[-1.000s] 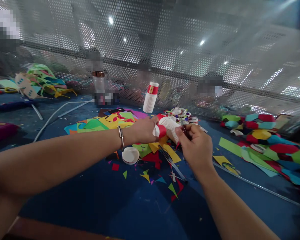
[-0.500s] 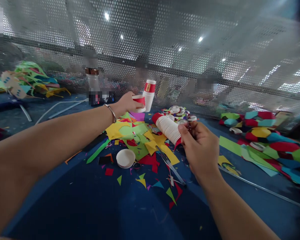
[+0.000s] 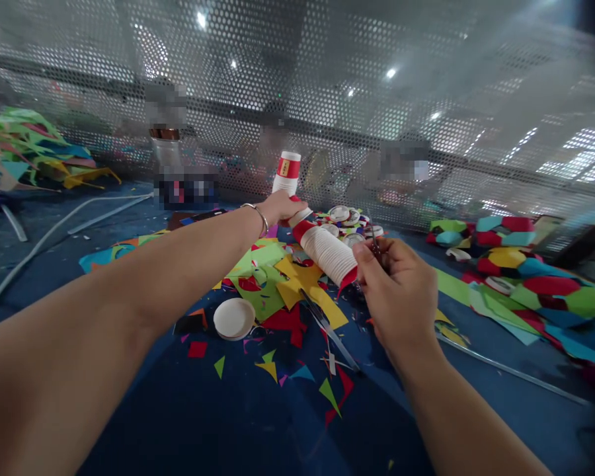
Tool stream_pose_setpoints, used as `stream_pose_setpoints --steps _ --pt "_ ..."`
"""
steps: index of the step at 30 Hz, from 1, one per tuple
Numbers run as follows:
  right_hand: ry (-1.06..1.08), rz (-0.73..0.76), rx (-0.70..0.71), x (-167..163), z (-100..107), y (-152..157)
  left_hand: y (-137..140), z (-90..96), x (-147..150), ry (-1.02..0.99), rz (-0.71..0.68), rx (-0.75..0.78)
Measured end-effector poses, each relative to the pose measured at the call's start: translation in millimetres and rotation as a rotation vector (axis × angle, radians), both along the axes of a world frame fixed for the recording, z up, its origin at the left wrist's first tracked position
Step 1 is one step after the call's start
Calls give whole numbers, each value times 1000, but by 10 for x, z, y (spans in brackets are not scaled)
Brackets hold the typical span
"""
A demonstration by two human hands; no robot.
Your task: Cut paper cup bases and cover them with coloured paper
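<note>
My bare left arm (image 3: 178, 287) stretches across from the near left of the surface (image 3: 238, 426) toward its far edge, bent a little at the elbow (image 3: 139, 324), with my left grip (image 3: 285, 206) closed, its back turned up and its fingers gathered toward the right. My right forearm (image 3: 469, 403) comes in from the near right side at a shorter reach, slanting forward and leftward, the wrist almost in line with it. My right grip (image 3: 399, 284) is closed and nearer to me, thumb (image 3: 368, 262) extended forward beside the curled fingers (image 3: 399, 250).
</note>
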State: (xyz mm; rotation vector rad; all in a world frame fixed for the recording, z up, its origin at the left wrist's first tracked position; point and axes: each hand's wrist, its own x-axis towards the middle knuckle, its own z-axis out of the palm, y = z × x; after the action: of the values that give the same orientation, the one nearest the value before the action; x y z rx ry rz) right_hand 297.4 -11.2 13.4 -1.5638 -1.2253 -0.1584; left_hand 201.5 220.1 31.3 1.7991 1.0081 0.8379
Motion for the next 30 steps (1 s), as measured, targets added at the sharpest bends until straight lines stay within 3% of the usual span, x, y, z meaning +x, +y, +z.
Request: stream_pose_setpoints --steps 5,12,23,27,30 --pt "-84 -90 -40 164 13 17 -12 -85 -42 244 -66 -51" --pt "-97 -133 -151 353 -31 69 79 -88 -30 463 -129 142" --pt "-125 -94 -331 452 -64 128 -94 -112 106 498 -333 440" --pt "-142 -129 -321 475 -50 130 -189 -74 22 502 -305 494" --pt "-144 -136 -313 486 -54 136 -300 6 -204 520 -229 511"
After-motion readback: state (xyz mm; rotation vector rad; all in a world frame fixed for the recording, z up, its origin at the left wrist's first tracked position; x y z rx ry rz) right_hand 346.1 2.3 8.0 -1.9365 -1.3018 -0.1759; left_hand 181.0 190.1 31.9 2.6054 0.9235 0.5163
